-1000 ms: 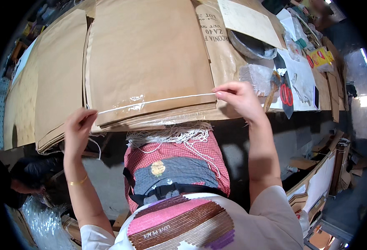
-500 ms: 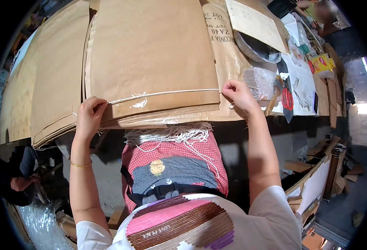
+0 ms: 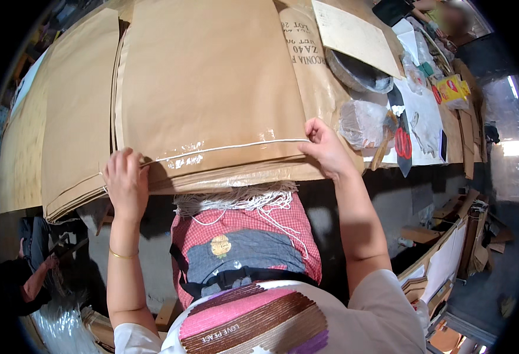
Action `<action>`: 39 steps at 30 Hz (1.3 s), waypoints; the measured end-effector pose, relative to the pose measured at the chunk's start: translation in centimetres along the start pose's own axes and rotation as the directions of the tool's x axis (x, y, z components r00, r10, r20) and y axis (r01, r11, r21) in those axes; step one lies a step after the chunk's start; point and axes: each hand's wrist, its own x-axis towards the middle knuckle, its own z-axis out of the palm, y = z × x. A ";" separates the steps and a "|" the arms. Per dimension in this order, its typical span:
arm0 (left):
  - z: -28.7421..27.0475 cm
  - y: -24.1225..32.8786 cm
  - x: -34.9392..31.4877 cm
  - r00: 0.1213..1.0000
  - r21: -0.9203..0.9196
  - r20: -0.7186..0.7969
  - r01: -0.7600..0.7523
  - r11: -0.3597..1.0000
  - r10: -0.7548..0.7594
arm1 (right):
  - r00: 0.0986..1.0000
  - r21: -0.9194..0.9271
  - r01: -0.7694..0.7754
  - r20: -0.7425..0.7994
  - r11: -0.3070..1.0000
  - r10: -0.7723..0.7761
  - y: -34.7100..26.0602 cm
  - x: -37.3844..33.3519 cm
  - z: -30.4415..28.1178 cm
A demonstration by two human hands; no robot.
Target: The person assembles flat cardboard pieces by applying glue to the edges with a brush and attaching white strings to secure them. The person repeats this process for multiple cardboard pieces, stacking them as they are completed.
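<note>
A white string lies nearly straight across the near part of a stack of brown paper sheets, along shiny wet-looking or clear patches. My left hand is closed at the string's left end, its fingers curled down against the paper by the left edge. At the other end, my right hand pinches the string between thumb and fingers beside the right edge of the stack. More loose white strings lie in a bunch on my lap, over a red checked apron.
Another brown paper stack lies at left. On the right are a plastic-wrapped block, a dark basin under a pale board, red-handled scissors and a yellow packet. Another person's arm shows at lower left.
My left hand has turned, its back now facing up. My right hand has shifted slightly left and lower with the string end. The string sits lower in view, with more shiny patches showing beside it.
</note>
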 end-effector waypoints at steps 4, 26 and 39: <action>1.3 -1.2 -2.0 0.987 -0.151 0.128 -0.073 0.986 0.093 | 0.989 -0.161 0.109 0.119 0.981 -0.091 -0.3 -0.2 0.5; 0.1 -3.2 1.3 0.709 -0.471 0.686 0.602 0.644 -0.161 | 0.996 -0.255 -0.083 -0.062 0.963 0.069 -1.0 1.5 4.1; 1.6 1.5 -0.4 0.925 -0.004 0.233 0.311 0.951 -0.301 | 0.767 -0.965 0.166 -0.003 0.202 -0.642 1.6 0.6 7.2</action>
